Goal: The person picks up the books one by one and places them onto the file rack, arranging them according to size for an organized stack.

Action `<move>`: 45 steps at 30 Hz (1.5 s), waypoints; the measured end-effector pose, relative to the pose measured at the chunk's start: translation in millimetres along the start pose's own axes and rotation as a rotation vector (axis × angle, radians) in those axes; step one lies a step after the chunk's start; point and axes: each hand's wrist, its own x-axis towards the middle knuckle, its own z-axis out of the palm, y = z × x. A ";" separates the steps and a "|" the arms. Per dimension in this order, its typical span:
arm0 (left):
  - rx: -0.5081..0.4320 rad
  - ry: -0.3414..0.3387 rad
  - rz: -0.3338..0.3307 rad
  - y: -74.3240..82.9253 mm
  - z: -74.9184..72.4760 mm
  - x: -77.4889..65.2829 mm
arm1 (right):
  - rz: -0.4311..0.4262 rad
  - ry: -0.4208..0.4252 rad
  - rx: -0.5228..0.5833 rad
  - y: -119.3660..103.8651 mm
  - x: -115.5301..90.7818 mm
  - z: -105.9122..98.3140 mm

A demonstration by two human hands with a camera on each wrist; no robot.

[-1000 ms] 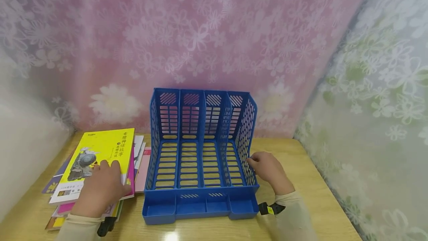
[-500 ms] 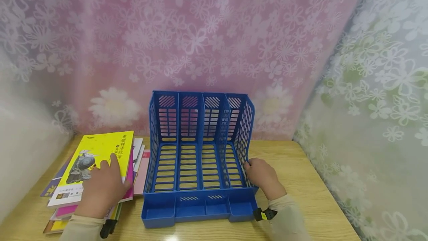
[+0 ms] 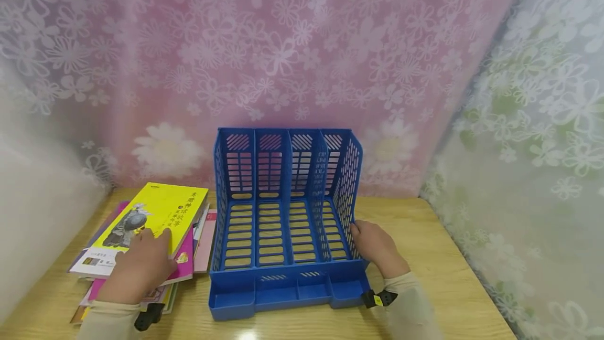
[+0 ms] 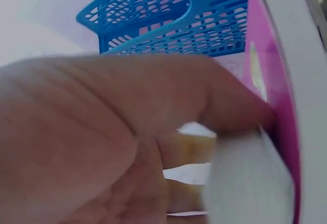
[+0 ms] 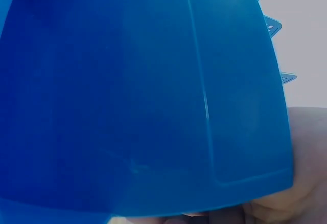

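Note:
A yellow book (image 3: 174, 208) lies askew on top of a stack of books at the left. My left hand (image 3: 139, 267) pinches it near its lower right, fingers spread over the cover and thumb at its edge. The left wrist view has the thumb against the magenta book (image 4: 271, 63) beneath, beside blurred white pages (image 4: 248, 178). A blue file rack (image 3: 288, 270) with upright dividers and small front trays stands mid-table. My right hand (image 3: 376, 248) grips its right side wall, thumb towards the inside. In the right wrist view the rack (image 5: 127, 96) hides most of the fingers.
Under the yellow book are several other books, with a pale pink book (image 3: 204, 245) poking out beside the rack. The wooden table (image 3: 420, 240) meets a pink flowered curtain (image 3: 302, 67) behind and a pale flowered one (image 3: 533, 172) at right.
The yellow book has turned clockwise and shifted right under my left hand, baring more of the magenta book below. My right hand stays on the rack's side.

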 end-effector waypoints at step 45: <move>0.008 0.165 -0.031 1.2 1.5 2.1 | -0.068 0.000 0.065 8.0 3.3 2.1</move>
